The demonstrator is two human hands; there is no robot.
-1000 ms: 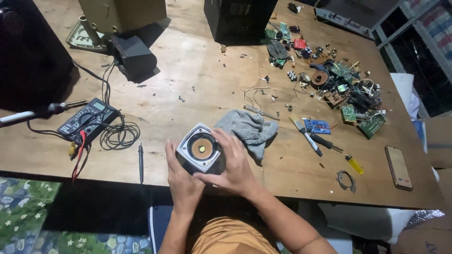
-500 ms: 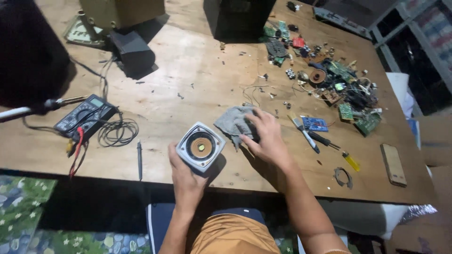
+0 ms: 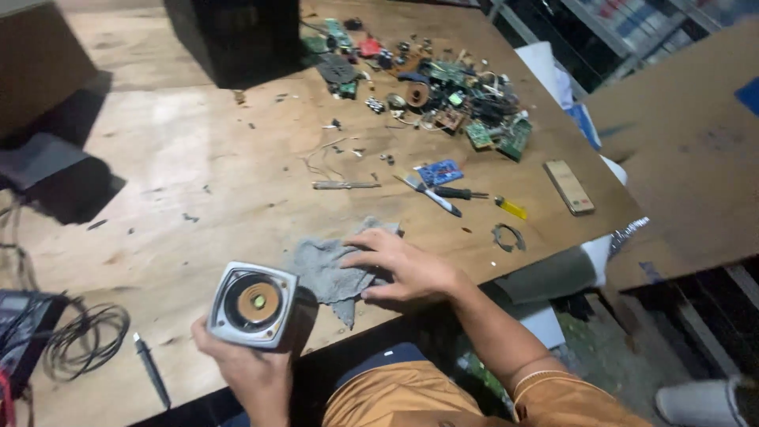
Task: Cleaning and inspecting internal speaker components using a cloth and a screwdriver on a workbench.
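While we held the small speaker (image 3: 254,304) up off the near edge of the worktop (image 3: 198,174), its square silver frame and orange cone faced us. Our left hand (image 3: 241,375) was closed around its back from below, gripping it firmly.

Just to the right of it, our right hand (image 3: 399,269) lay open on the grey cloth (image 3: 328,269), with the fingers spread and pressing on the crumpled fabric. It was touching the cloth but had not closed on it. The cloth sat flat on the worktop, just beside the speaker and partly under our palm.

We judged the step in hand to be taking hold of the cloth while the speaker was kept steady. Bringing the two together would call for the right fingers to bunch the fabric and for the left hand to keep the cone turned toward us.

Farther left, a dark probe (image 3: 150,369) lay near a coil of black cable (image 3: 83,340) and a multimeter (image 3: 20,324) at the frame's edge. Beyond the cloth lay a screwdriver (image 3: 458,192), a small blue circuit board (image 3: 439,171) and a metal ring (image 3: 507,236). A heap of circuit boards and loose parts (image 3: 466,111) sat well apart at the far side, next to a black box (image 3: 233,35).
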